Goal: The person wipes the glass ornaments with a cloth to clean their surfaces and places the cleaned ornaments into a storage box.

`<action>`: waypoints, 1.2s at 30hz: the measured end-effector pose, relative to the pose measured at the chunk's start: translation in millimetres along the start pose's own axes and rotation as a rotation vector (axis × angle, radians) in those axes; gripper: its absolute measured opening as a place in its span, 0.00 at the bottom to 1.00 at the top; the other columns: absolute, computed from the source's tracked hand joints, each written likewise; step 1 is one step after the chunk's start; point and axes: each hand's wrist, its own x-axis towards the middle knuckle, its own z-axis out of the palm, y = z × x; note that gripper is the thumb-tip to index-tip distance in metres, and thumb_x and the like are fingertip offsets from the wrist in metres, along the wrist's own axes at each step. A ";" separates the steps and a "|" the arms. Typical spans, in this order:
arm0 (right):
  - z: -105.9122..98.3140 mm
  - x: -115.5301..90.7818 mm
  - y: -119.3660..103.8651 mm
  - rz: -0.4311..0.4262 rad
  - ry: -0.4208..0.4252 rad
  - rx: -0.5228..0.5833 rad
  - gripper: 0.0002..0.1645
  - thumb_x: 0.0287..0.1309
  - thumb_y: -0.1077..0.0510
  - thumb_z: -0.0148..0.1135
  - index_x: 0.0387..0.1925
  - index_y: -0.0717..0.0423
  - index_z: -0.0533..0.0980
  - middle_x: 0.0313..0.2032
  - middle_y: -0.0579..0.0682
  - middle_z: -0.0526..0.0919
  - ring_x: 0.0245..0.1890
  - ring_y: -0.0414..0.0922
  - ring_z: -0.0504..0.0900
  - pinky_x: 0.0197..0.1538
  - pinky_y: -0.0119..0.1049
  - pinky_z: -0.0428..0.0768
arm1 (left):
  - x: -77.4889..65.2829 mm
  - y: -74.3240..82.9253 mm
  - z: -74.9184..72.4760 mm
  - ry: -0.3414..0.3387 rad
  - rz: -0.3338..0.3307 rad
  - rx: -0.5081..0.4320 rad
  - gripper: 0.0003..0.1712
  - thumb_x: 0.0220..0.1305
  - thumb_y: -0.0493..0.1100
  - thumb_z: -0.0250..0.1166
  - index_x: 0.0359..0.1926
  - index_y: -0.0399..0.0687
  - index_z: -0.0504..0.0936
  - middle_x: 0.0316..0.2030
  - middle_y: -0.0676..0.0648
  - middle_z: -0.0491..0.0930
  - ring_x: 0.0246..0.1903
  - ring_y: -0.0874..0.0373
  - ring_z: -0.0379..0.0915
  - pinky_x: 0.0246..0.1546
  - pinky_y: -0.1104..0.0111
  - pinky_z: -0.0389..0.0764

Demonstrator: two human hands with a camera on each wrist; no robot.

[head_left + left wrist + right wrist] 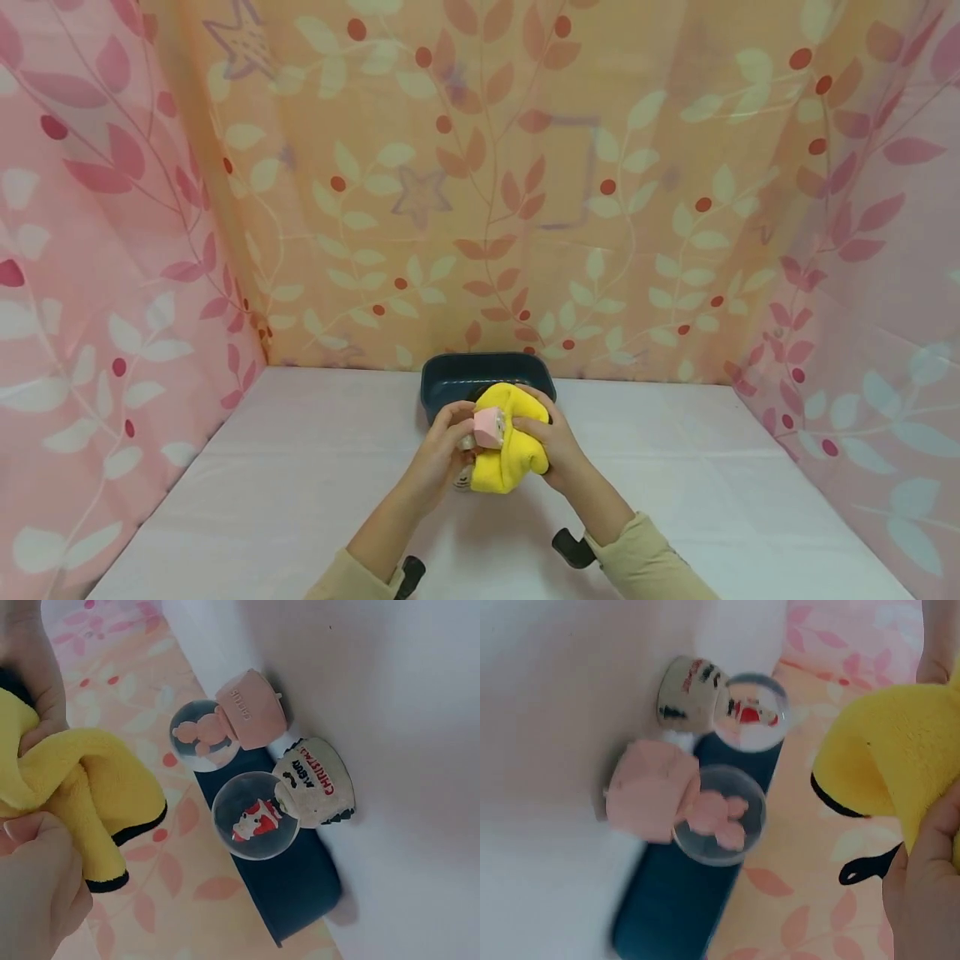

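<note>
Both hands hold a yellow cloth [510, 467] with black edging. My left hand [438, 458] grips a small pink blocky object [489, 427] against the cloth; its far side is covered. My right hand [555, 442] clutches the cloth from the other side. In the left wrist view, two snow globes stand upright on the table. One has a pink base [253, 711] and pink figure. The other has a whitish base [319, 780] lettered in black and red, with a red-and-white figure. The right wrist view also shows the pink snow globe [652, 791] and whitish snow globe [690, 694].
A dark blue bin [450, 363] stands behind the hands, near the back curtain [480, 167]. White cloth covers the table [315, 467]. Patterned pink curtains [97, 292] enclose the sides. A black loop [866, 871] hangs from the yellow cloth.
</note>
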 end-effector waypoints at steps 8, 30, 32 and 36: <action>-2.5 -3.0 -13.0 0.022 -0.078 0.046 0.35 0.63 0.60 0.53 0.70 0.52 0.55 0.53 0.54 0.66 0.46 0.45 0.73 0.47 0.34 0.78 | -3.8 4.4 -6.7 -0.048 0.025 0.093 0.31 0.73 0.43 0.52 0.70 0.40 0.51 0.68 0.36 0.47 0.59 0.45 0.58 0.56 0.58 0.66; 11.2 -0.4 -3.0 -0.109 0.018 -0.009 0.37 0.57 0.69 0.59 0.67 0.52 0.60 0.52 0.57 0.67 0.47 0.49 0.72 0.47 0.38 0.79 | -2.9 -1.0 -4.3 0.058 -0.043 0.306 0.42 0.70 0.65 0.49 0.69 0.39 0.51 0.67 0.35 0.54 0.57 0.43 0.64 0.59 0.53 0.69; 10.4 -0.1 -2.0 -0.105 0.023 -0.010 0.36 0.58 0.69 0.58 0.67 0.52 0.60 0.52 0.57 0.67 0.47 0.50 0.72 0.47 0.38 0.79 | -3.9 -1.5 -4.7 0.075 -0.056 0.278 0.44 0.69 0.65 0.51 0.69 0.37 0.52 0.67 0.35 0.55 0.58 0.44 0.64 0.59 0.54 0.69; 7.3 0.3 -0.8 -0.069 0.044 0.022 0.36 0.60 0.68 0.57 0.68 0.51 0.60 0.53 0.56 0.66 0.47 0.49 0.72 0.47 0.38 0.79 | -4.0 0.0 -5.5 0.094 -0.049 0.173 0.40 0.71 0.58 0.53 0.69 0.32 0.55 0.65 0.34 0.59 0.56 0.45 0.65 0.58 0.58 0.70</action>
